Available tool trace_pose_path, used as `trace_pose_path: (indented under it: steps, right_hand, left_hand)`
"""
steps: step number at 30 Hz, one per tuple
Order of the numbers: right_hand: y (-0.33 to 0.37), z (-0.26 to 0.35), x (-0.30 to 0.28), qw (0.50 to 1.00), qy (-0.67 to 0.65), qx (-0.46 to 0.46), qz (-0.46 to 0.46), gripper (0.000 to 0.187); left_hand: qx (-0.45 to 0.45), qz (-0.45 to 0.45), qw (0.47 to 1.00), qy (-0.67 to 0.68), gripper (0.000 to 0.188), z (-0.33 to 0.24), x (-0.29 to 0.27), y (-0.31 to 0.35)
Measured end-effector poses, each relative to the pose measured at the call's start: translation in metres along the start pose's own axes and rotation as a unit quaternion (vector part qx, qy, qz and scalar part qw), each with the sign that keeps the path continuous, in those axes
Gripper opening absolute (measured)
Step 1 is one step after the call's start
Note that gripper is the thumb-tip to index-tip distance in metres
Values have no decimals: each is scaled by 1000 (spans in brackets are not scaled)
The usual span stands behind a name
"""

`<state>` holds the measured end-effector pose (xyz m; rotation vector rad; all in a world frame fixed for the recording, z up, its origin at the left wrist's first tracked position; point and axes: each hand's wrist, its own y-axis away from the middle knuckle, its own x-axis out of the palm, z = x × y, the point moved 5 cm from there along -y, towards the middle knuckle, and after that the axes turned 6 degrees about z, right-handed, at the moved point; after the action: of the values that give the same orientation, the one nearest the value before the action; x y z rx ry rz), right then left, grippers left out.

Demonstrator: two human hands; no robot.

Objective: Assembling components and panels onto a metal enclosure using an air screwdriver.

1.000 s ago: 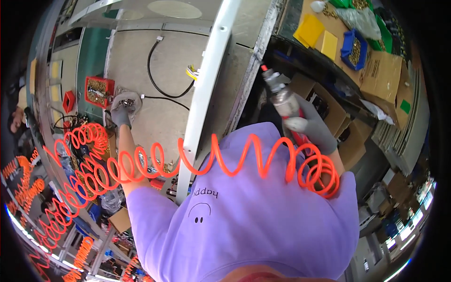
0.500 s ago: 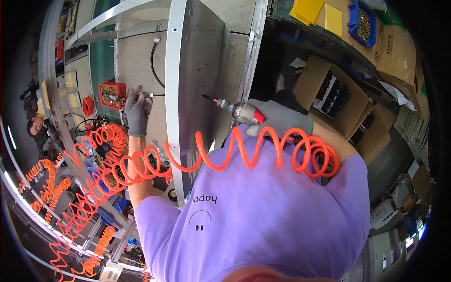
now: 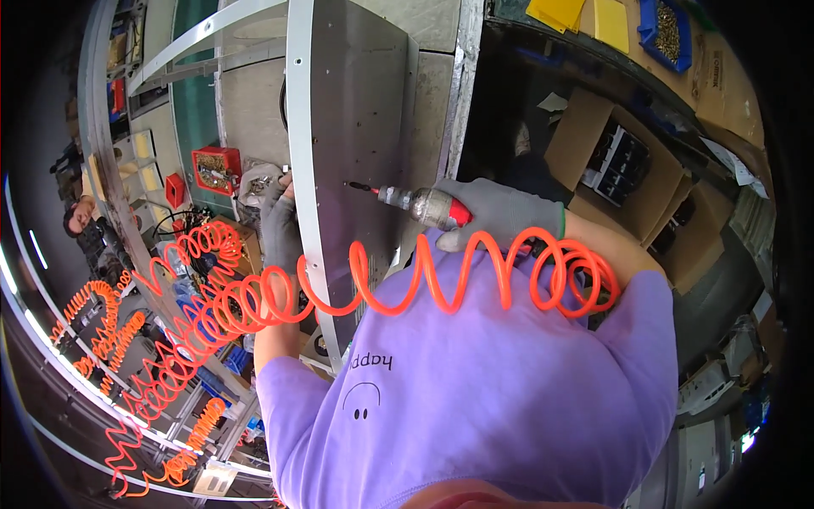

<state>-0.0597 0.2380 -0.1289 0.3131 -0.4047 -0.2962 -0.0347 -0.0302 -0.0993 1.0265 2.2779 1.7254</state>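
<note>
My right hand point(image 3: 500, 212), in a grey glove, is wrapped round a silver-and-red air screwdriver point(image 3: 428, 208). Its dark bit points left, over the face of the grey metal cabinet point(image 3: 360, 110). Beyond the cabinet's pale front edge point(image 3: 302, 127) is my gloved left hand point(image 3: 278, 225), bare fingertips drawn together against that edge. A small white piece shows at those fingertips; the edge hides part of the fingers, so what they hold is unclear. A coiled orange air hose point(image 3: 441, 284) stretches across my chest and both forearms.
A red bin of small fasteners point(image 3: 216, 170) and a clear plastic bag point(image 3: 257, 182) lie beyond my left hand. Right of the bench stands an open cardboard box point(image 3: 585, 140) with black parts. A blue bin of fasteners point(image 3: 666, 34) is at the upper right. Another person point(image 3: 80, 216) is far left.
My left hand has moved right, from beside the red bin to the cabinet's edge, uncovering the plastic bag. The screwdriver has shifted slightly left and stays in my right hand.
</note>
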Motion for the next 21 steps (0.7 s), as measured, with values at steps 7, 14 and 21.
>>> trace_pose_path:
  steps: [7, 14, 21]
  right_hand:
    - [4, 21, 0, 998, 62, -17, 2, 46]
    - [-5, 13, 3, 996, 73, -45, -8, 47]
    - [-4, 19, 3, 998, 64, -18, -2, 46]
  left_hand:
    - [129, 91, 956, -247, 23, -6, -13, 1]
    - [165, 149, 952, -212, 26, 7, 0, 13]
    - [239, 159, 894, -345, 27, 2, 2, 17]
